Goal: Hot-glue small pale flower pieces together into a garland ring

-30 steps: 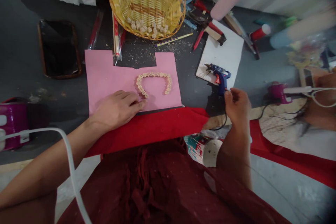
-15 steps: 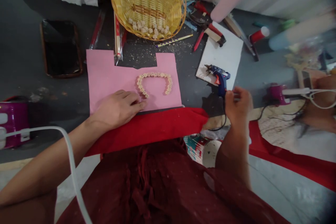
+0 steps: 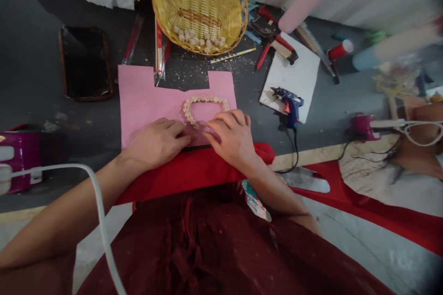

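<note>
1. Writing: one printed carton (image 3: 255,203) in teal, red and white shows below the bench (image 3: 249,101), partly hidden by the right forearm; its letters cannot be made out.
2. One beaded arch (image 3: 205,99), cream-coloured, lies on the right half of one pink sheet (image 3: 147,106), its ends toward the person. The sheet has one notch cut in its far edge.
3. One left hand (image 3: 159,140) rests on the sheet near the arch's left end, fingers curled and thumb close to them; whether it grips anything cannot be told.
4. One right hand (image 3: 232,138) is over the arch's right end and hides it; thumb and forefinger stand apart, a gap between them. Whether it touches the arch is unclear.
5. One basket (image 3: 199,2) beyond the sheet contains about a dozen pale pieces (image 3: 207,44), some overlapping, so the count is rough.
6. One blue glue gun (image 3: 292,106) lies partly on one white board (image 3: 297,76); one pair of red-handled pliers (image 3: 285,41) lies across the board's far corner.
7. One pencil (image 3: 235,55), one red spool (image 3: 339,50) and one dark-screened phone (image 3: 86,62) lie on the bench.
8. Two purple blocks (image 3: 20,159), one at each side, each have a white lead.
9. One red cloth (image 3: 166,175) runs along the near edge.
10. One co-worker's arm (image 3: 418,147), blurred, shows at far right.
</note>
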Action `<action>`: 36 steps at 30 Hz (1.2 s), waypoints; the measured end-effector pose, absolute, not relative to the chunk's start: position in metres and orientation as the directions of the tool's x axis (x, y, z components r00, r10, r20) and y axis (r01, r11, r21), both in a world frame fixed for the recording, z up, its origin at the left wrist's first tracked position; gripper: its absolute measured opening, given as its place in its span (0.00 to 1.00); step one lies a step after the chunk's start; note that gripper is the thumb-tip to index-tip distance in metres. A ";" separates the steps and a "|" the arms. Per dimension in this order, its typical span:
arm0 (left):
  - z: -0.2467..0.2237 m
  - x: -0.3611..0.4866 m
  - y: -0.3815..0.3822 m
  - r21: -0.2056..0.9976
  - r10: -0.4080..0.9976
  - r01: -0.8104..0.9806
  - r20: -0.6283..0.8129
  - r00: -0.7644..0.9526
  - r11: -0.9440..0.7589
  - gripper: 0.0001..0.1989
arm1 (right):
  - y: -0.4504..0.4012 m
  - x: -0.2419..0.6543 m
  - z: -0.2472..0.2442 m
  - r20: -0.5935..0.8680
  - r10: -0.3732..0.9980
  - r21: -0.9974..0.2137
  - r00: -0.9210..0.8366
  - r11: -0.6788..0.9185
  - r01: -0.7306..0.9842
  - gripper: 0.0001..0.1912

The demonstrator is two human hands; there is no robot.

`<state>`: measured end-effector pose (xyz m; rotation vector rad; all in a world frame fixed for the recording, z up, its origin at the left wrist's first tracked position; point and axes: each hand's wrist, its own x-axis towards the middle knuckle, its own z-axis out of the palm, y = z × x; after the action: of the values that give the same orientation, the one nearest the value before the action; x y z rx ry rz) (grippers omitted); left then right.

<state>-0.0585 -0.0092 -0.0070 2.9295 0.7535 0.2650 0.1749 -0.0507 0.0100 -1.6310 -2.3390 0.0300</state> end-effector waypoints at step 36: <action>-0.007 -0.058 -0.010 0.125 0.479 0.464 0.138 0.867 -0.877 0.15 | -0.040 0.160 -0.006 0.179 0.925 -0.134 -0.334 0.360 0.923 0.10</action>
<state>-0.0582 -0.0095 -0.0070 2.9499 0.7470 0.2525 0.1605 -0.0398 -0.0065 -1.6606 -2.3968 0.0123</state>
